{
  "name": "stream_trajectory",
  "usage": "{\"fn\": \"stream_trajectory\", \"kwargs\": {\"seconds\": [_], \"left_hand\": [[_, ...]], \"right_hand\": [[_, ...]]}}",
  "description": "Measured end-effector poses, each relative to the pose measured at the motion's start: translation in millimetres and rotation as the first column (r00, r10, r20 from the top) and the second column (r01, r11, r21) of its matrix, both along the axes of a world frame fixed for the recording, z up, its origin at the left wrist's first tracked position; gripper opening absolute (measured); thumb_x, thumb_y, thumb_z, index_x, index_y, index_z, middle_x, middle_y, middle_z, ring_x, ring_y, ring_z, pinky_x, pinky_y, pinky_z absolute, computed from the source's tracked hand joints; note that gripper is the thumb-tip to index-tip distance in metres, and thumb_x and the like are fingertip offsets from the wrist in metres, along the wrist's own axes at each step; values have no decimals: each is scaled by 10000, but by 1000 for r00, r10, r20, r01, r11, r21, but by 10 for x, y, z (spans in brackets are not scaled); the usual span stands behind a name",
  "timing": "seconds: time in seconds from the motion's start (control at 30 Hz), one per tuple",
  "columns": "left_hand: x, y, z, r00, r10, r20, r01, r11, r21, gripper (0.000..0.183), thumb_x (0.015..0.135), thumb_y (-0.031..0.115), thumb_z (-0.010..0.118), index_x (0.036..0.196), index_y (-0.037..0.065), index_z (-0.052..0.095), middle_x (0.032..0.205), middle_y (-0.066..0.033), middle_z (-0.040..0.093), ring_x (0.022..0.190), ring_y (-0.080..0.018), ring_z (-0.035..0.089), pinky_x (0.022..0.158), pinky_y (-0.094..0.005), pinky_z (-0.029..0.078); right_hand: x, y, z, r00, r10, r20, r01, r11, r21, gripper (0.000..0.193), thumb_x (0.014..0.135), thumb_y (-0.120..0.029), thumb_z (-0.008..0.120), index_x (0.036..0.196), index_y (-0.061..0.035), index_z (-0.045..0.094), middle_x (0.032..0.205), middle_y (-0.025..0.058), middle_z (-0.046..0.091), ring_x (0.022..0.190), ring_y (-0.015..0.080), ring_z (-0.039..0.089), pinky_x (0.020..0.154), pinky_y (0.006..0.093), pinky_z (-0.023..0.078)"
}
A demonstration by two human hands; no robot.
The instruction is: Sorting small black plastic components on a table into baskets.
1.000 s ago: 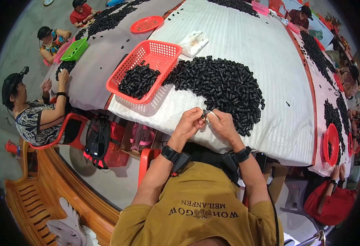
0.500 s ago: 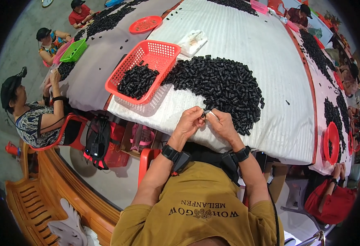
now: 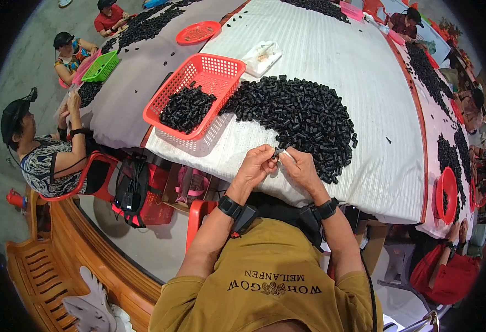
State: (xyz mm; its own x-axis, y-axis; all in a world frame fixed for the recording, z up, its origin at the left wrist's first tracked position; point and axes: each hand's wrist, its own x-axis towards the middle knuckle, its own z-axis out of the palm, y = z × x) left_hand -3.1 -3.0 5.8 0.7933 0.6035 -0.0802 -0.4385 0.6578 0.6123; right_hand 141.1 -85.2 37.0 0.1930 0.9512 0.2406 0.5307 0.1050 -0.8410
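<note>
Between the fingertips of my left hand (image 3: 256, 167) is a small black cylindrical piece (image 3: 276, 154), held just above the near edge of the white-covered table (image 3: 215, 148). My right hand (image 3: 302, 171) pinches close against it from the other side. A small pale thing shows at the right fingertips, too small to name. Just beyond my hands spreads a large pile of similar black pieces (image 3: 303, 113). To its left stands a red perforated plastic basket (image 3: 224, 77), with more black pieces (image 3: 187, 109) heaped in its near part.
Behind the basket lies a white packet of tissues (image 3: 261, 58), with a red tray (image 3: 198, 33) farther left. A person (image 3: 43, 146) works at the left near a green basket (image 3: 100, 67). Under the table edge sits a black bag (image 3: 130, 191). A red bowl (image 3: 446, 193) is at right.
My hands stay in nearly the same place. The black piece between my fingertips appears slightly turned.
</note>
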Motion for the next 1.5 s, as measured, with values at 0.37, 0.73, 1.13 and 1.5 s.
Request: {"fn": "stream_trajectory", "kwargs": {"seconds": [0.37,0.73,1.13,1.5], "left_hand": [[0,-5,17,1000,-8,-27,8,1000,0,127,883,140,546,806,39,542,672,-30,541,543,-84,486,521,-211,427],[29,19,-23,999,-10,-48,10,1000,6,149,882,159,547,806,31,536,692,-36,543,564,-88,487,509,-213,418],[6,0,-6,1000,-8,2,8,1000,-15,139,881,158,550,812,37,543,698,-36,553,566,-85,494,515,-213,423],[30,-6,9,999,10,-33,-9,1000,27,152,880,164,550,797,38,528,654,-24,533,533,-90,482,524,-221,424]], "right_hand": [[10,6,24,1000,15,24,-15,1000,-11,302,842,-277,548,721,0,556,582,168,531,498,256,545,480,331,403],[5,-6,-58,975,-16,-221,10,1000,-26,301,858,-243,534,708,17,516,528,112,455,472,134,415,461,306,368],[-12,5,-11,996,-10,-86,10,1000,-5,307,859,-253,540,715,18,526,548,133,457,490,144,409,476,302,372],[-25,-10,65,1000,21,-18,-21,1000,-11,300,860,-263,538,739,11,561,565,142,509,485,176,467,484,311,390]]}}
